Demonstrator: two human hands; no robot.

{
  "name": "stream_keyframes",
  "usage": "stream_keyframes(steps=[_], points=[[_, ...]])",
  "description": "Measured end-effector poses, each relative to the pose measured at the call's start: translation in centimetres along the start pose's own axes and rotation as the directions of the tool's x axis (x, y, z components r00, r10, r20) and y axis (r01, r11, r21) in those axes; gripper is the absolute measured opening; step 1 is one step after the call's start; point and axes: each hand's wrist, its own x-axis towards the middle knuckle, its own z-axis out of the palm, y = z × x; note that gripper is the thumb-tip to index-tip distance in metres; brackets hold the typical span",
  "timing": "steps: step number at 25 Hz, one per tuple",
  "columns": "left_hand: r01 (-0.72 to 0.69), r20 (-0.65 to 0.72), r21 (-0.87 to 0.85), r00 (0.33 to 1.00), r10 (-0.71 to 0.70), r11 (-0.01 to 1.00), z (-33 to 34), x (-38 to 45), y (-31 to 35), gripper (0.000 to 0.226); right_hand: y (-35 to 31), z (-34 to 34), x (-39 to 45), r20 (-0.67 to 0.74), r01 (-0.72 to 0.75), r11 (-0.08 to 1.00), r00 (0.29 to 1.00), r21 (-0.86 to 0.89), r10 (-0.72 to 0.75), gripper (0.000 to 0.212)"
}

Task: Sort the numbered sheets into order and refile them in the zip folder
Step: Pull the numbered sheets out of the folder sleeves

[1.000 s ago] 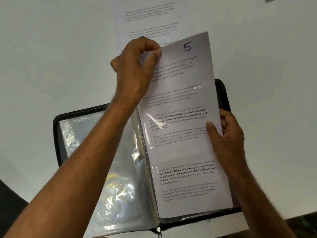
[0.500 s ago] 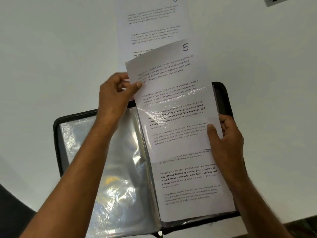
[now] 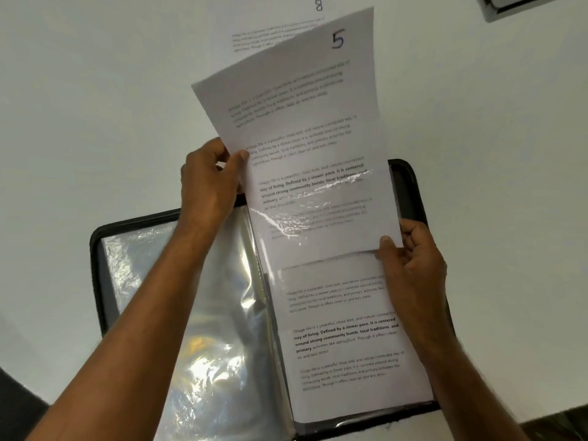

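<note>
The black zip folder (image 3: 95, 249) lies open on the white table. Sheet 5 (image 3: 305, 100), printed text with a handwritten 5, stands partly inside the right-hand clear sleeve (image 3: 386, 198), its upper half sticking out above the folder's top edge. My left hand (image 3: 208, 186) pinches the sheet's left edge between thumb and fingers. My right hand (image 3: 413, 272) grips the sleeve's right edge, thumb in front near the sheet's lower right corner. Another printed sheet (image 3: 350, 345) fills the sleeve below. Sheet 8 (image 3: 318, 6) lies on the table beyond, mostly covered by sheet 5.
Several shiny clear sleeves (image 3: 191, 313) are spread over the folder's left half. A dark-rimmed object (image 3: 525, 4) sits at the table's far right corner. The table's near edge runs along the bottom right, with something dark (image 3: 19, 409) at the bottom left.
My left hand has slid from the sheet's top left corner down its left edge. Sheet 5 now stands higher out of the sleeve. The right hand has stayed on the sleeve's edge.
</note>
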Motion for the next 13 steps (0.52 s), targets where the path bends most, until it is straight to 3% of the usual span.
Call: stream_keyframes(steps=[3, 13], points=[[-0.036, -0.051, -0.106, 0.998, 0.031, 0.994, 0.3, 2.8, 1.0, 0.020, 0.0, 0.0, 0.2, -0.018, -0.006, 1.000, 1.000, 0.015, 0.006, 0.015], [-0.027, -0.168, -0.144, 0.986, 0.002, 0.989, 1.4, 9.5, 3.8, 0.012, -0.2, 0.0, 0.5, -0.013, -0.032, 0.999, 0.999, -0.026, 0.031, 0.018]])
